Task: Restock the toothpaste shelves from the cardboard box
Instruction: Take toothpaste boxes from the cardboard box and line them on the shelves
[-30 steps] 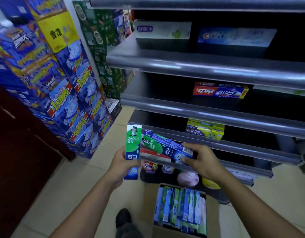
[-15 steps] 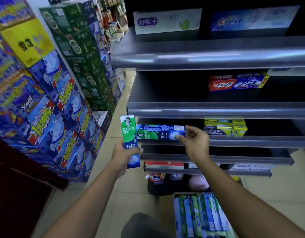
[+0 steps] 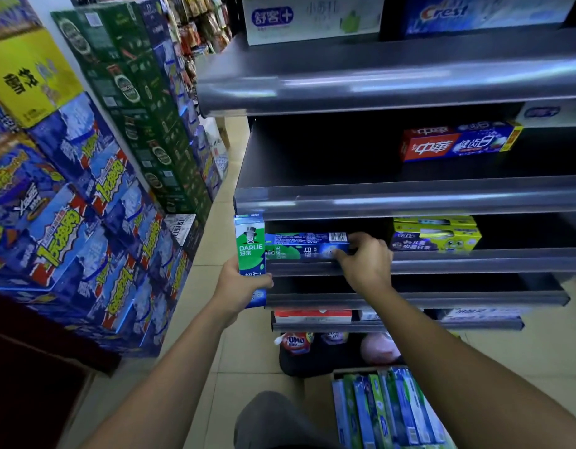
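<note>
The box (image 3: pixel 306 246) lay lengthwise along the shelf (image 3: pixel 474 260), no longer tilted, right hand (image 3: pixel 366 264) fingers clamping it; left hand (image 3: pixel 238 286) gripped a second box (image 3: pixel 249 244) upright.

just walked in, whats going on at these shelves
A person is restocking toothpaste. Their right hand grips one end of a Darlie toothpaste box lying flat at the front of a shelf, left of a yellow-green pack. Their left hand holds a second Darlie box upright beside the shelf's end. On the floor below, the open cardboard box holds many more toothpaste boxes.
</note>
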Motion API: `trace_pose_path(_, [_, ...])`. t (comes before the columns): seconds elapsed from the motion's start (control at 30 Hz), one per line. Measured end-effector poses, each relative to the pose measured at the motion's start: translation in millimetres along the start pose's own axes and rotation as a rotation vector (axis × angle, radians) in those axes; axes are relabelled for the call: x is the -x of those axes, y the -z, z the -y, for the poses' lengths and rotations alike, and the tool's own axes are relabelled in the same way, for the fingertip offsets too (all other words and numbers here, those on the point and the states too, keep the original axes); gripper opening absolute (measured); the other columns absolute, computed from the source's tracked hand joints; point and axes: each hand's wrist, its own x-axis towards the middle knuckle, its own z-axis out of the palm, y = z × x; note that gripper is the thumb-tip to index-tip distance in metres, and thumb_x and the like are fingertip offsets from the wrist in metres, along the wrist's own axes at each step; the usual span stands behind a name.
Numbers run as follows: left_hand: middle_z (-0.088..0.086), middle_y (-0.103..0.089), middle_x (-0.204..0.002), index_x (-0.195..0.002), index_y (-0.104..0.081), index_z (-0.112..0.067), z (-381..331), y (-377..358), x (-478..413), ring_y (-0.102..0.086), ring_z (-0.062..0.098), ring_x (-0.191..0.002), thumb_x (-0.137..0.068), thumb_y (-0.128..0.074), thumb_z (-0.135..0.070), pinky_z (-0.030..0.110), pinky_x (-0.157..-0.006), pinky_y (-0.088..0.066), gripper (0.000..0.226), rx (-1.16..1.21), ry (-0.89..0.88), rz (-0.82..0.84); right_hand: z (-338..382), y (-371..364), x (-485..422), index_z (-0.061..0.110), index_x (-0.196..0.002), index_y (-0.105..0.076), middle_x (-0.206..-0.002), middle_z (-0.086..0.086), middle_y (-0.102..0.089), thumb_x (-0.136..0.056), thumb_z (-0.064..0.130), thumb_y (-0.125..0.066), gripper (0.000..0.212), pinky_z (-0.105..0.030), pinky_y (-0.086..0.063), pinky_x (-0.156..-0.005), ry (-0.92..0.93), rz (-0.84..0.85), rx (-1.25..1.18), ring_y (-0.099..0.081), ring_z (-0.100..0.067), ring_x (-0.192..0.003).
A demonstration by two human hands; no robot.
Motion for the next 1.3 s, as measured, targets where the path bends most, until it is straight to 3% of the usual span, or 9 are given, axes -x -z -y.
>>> trace_pose_path(0.2, [-0.001, -0.077, -0.084, -0.104, -0.066, -0.018, 9, -1, 14, -0.074, 0.019, -0.079, -0.069, -0.085, 0.008, 0.027, -0.064, -0.058, 0.048, 0.053, -0.002, -0.02, -3, 13, 12, 0.006, -0.135, -0.06, -0.124, -0.01, -0.065, -0.087, 0.036, -0.077, 0.059, -0.037, -0.047, -0.096, -0.024, 0.023, -0.101, -0.049, -0.028, -0.127])
trace_pose_path(0.3, [0.008, -0.073, -0.087, -0.11, -0.063, -0.01, 7, -7, 40, -0.073, 0.026, -0.079, -0.068, -0.087, 0.006, 0.038, -0.069, -0.059, 0.05, 0.218, 0.041, -0.117, -2, 31, 42, 0.012, -0.116, -0.069, -0.109, -0.003, -0.068, -0.088, 0.025, -0.075, 0.031, -0.032, -0.047, -0.089, 0.115, -0.059, -0.179, -0.055, -0.023, -0.112])
trace_pose_path(0.4, [0.016, -0.066, -0.084, -0.101, -0.06, -0.007, -4, -21, 66, -0.067, 0.028, -0.073, -0.061, -0.088, -0.006, 0.045, -0.071, -0.056, 0.048, 0.482, 0.061, -0.108, 6, 41, 78, 0.022, -0.09, -0.068, -0.091, 0.0, -0.068, -0.082, 0.019, -0.083, 0.017, -0.022, -0.051, -0.073, 0.06, 0.293, -0.468, -0.063, -0.009, -0.083])
trace_pose_path(0.53, [0.014, -0.062, -0.082, -0.092, -0.056, -0.01, -22, -46, 91, -0.068, 0.026, -0.076, -0.075, -0.081, -0.006, 0.045, -0.072, -0.058, 0.031, 0.784, 0.141, 0.013, 21, 41, 114, 0.023, -0.108, -0.066, -0.106, 0.0, -0.07, -0.074, 0.027, -0.088, 0.041, -0.031, -0.057, -0.078, -0.009, 0.755, -0.622, -0.068, -0.007, -0.087])
trace_pose_path(0.63, [0.009, -0.058, -0.076, -0.089, -0.055, -0.011, -31, -63, 101, -0.065, 0.023, -0.069, -0.079, -0.075, -0.011, 0.041, -0.065, -0.058, 0.022, 0.821, 0.15, 0.061, 25, 43, 120, 0.009, -0.099, -0.066, -0.09, -0.002, -0.073, -0.074, 0.014, -0.089, 0.034, -0.043, -0.058, -0.078, -0.087, 0.667, -0.71, -0.068, -0.016, -0.079])
trace_pose_path(0.73, [0.003, -0.065, -0.079, -0.096, -0.059, -0.012, -37, -60, 103, -0.07, 0.017, -0.072, -0.079, -0.079, -0.016, 0.032, -0.06, -0.058, 0.027, 0.747, 0.091, 0.084, 17, 53, 108, 0.0, -0.096, -0.065, -0.082, -0.003, -0.072, -0.075, -0.003, -0.084, 0.028, -0.032, -0.059, -0.066, -0.137, 0.601, -0.773, -0.069, -0.013, -0.07])
trace_pose_path(0.97, [0.015, -0.074, -0.113, -0.124, -0.048, -0.012, -34, -10, 79, -0.072, 0.029, -0.102, -0.075, -0.077, -0.003, 0.042, -0.09, -0.059, 0.057, 0.588, -0.009, -0.077, -5, 88, 62, 0.003, -0.112, -0.066, -0.11, -0.024, -0.07, -0.079, -0.006, -0.079, 0.036, -0.044, -0.059, -0.089, -0.102, 0.503, -0.731, -0.068, -0.032, -0.095])
trace_pose_path(1.13, [0.001, -0.08, -0.104, -0.111, -0.061, -0.015, -40, -8, 46, -0.075, 0.009, -0.092, -0.083, -0.082, -0.01, 0.023, -0.071, -0.057, 0.035, 0.227, -0.091, -0.091, 6, 79, 32, 0.003, -0.117, -0.065, -0.101, -0.008, -0.066, -0.078, -0.003, -0.081, 0.043, -0.015, -0.057, -0.073, -0.128, 0.27, -0.753, -0.066, -0.016, -0.089])
trace_pose_path(1.3, [-0.009, -0.079, -0.09, -0.105, -0.068, -0.024, -45, -7, 7, -0.075, 0.002, -0.085, -0.083, -0.084, -0.009, 0.012, -0.066, -0.055, 0.031, 0.089, -0.152, -0.186, 17, 52, 4, 0.003, -0.107, -0.07, -0.088, -0.002, -0.07, -0.077, 0.005, -0.084, 0.033, -0.017, -0.059, -0.071, -0.123, 0.096, -0.687, -0.068, -0.014, -0.082])
